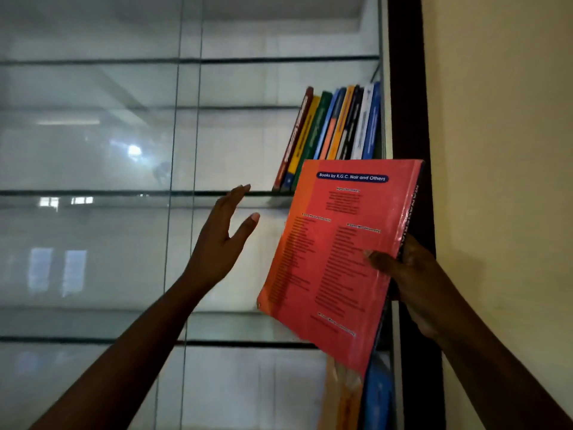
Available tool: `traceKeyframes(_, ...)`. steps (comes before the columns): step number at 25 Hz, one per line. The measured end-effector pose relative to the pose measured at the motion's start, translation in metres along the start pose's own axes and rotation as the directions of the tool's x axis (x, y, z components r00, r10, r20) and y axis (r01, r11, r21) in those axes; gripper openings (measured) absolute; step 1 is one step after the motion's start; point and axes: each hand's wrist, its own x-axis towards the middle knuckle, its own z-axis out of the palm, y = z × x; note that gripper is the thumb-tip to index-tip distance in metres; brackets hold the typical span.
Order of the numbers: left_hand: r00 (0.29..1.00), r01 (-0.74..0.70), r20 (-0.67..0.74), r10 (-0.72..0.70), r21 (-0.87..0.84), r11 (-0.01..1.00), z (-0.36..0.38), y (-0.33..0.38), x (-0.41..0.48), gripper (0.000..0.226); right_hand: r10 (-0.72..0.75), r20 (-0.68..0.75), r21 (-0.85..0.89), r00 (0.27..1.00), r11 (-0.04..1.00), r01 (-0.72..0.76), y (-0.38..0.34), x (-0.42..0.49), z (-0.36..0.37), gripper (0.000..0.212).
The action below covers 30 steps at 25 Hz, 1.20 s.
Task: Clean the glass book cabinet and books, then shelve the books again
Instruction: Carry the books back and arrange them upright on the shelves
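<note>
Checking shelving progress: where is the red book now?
The red book sits right of centre in the head view, gripped by the right hand, below the leaning row of books.

Plain cream wall [502, 119] along the right side of the view, softly shadowed toward the bottom.

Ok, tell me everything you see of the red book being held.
The red book shows its glossy back cover: a navy banner, "Books by K.G.C. Nair and Others", above columns of small print. Dark spine on the right. It is tilted, held up below the leaning books. Only the right hand grips it, at the spine edge.
</note>
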Motion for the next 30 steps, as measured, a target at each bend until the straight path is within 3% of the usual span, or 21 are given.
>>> traceKeyframes(6, 0.991, 0.129, 0.026, -0.128, -0.327, 0.936, 0.003, -0.015, 0.117, 0.046, -0.216, -0.108, -0.036, 0.97, 0.976, 0.213, -0.053, 0.108, 0.042, 0.028)
traceKeyframes(10, 0.999, 0.033, 0.023, -0.025, -0.484, 0.874, 0.005, -0.015, 0.169, 0.023, -0.355, -0.177, -0.267, 0.918, 0.915, 0.302, -0.088, 0.198, 0.091, 0.022)
traceKeyframes(12, 0.996, 0.051, 0.092, 0.003, -0.575, 0.817, 0.01, -0.02, 0.187, 0.022, -0.414, -0.191, -0.405, 0.89, 0.859, 0.313, -0.091, 0.239, 0.113, 0.013)
traceKeyframes(14, 0.972, 0.103, 0.232, 0.035, -0.556, 0.825, 0.02, -0.031, 0.193, 0.023, -0.448, -0.198, -0.528, 0.872, 0.798, 0.29, -0.082, 0.269, 0.125, 0.023)
traceKeyframes(16, 0.924, 0.186, 0.381, 0.034, -0.526, 0.83, 0.034, -0.043, 0.196, 0.039, -0.464, -0.221, -0.618, 0.858, 0.747, 0.244, -0.068, 0.285, 0.131, 0.033)
traceKeyframes(19, 0.897, 0.196, 0.439, 0.044, -0.486, 0.851, 0.05, -0.058, 0.199, 0.061, -0.448, -0.242, -0.667, 0.861, 0.721, 0.188, -0.057, 0.287, 0.13, 0.032)
traceKeyframes(24, 0.862, 0.248, 0.507, -0.004, -0.416, 0.875, 0.056, -0.074, 0.198, 0.064, -0.415, -0.22, -0.686, 0.883, 0.709, 0.162, -0.041, 0.28, 0.135, 0.032)
traceKeyframes(27, 0.866, 0.257, 0.499, -0.03, -0.393, 0.883, 0.05, -0.075, 0.205, 0.078, -0.457, -0.199, -0.782, 0.867, 0.607, 0.141, -0.041, 0.291, 0.145, 0.04)
traceKeyframes(30, 0.833, 0.34, 0.547, -0.076, -0.4, 0.851, 0.042, -0.079, 0.211, 0.074, -0.487, -0.105, -0.915, 0.867, 0.389, 0.107, -0.042, 0.301, 0.142, 0.05)
